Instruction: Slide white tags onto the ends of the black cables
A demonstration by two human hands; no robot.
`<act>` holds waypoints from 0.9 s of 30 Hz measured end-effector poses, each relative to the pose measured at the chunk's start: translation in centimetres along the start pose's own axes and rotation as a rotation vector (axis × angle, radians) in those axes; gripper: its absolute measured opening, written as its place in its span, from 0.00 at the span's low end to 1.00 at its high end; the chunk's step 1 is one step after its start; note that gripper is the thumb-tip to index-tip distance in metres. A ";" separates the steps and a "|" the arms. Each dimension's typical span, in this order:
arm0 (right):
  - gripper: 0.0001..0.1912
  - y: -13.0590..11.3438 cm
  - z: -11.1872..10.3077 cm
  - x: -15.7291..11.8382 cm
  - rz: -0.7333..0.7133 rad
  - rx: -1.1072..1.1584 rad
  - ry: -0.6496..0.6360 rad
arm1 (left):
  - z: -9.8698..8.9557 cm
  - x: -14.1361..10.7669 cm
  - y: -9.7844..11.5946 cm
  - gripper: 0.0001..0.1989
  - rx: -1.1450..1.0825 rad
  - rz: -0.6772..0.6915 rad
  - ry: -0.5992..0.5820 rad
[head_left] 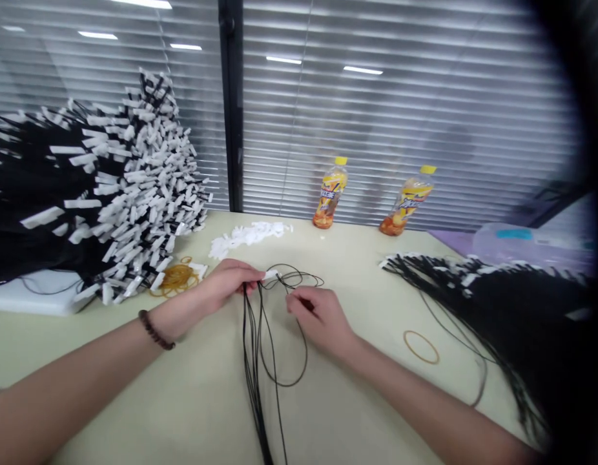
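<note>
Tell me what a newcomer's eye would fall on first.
Probably the large black bundle bristling with white tags, heaped at the left of the pale table. Next, perhaps, two yellow-capped clear plastic bottles before the grey slatted blinds. In the centre, the bare left hand holds thin black cords.

Beneath the left hand (232, 281) and right hand (323, 318), a smooth, matt table (328, 413). Below the left hand, cords (261, 426), smooth, with a faintly glossy, plastic-like coat; at that hand's right edge, a tag (272, 274), smooth, paper or plastic too blurred to tell. To its left, rubber bands (177, 279), smooth and dull. Just behind it, a beaded bracelet (154, 330), slightly polished-looking. Beyond the right hand, bottles (330, 194) of clear, glossy plastic; farther off, satin-finished blinds (299, 129), metal or plastic unclear.
</note>
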State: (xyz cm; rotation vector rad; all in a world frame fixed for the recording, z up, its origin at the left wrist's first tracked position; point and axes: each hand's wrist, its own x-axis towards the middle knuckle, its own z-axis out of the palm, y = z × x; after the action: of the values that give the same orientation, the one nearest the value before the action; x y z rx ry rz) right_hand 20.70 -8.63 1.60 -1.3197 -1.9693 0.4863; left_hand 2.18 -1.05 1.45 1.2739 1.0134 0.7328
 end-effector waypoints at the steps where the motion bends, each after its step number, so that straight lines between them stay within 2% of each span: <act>1: 0.12 0.0 0.3 -0.2 0.002 -0.019 -0.031 | 0.0 0.0 0.0 0.14 -0.004 -0.010 -0.004; 5: 0.11 0.3 0.2 -0.2 0.030 -0.039 -0.082 | -0.1 0.2 0.1 0.15 0.010 -0.036 -0.015; 10: 0.12 0.5 0.2 0.1 0.089 -0.020 -0.092 | 0.0 0.0 0.1 0.14 0.031 -0.009 -0.036; 27: 0.11 0.2 0.2 0.0 0.122 0.002 -0.082 | -0.1 -0.1 0.1 0.16 0.072 0.010 -0.044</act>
State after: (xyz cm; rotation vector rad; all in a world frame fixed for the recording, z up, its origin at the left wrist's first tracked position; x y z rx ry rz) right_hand 20.66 -8.56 1.30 -1.4456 -1.9611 0.6102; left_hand 2.09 -1.07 1.51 1.3520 1.0056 0.6779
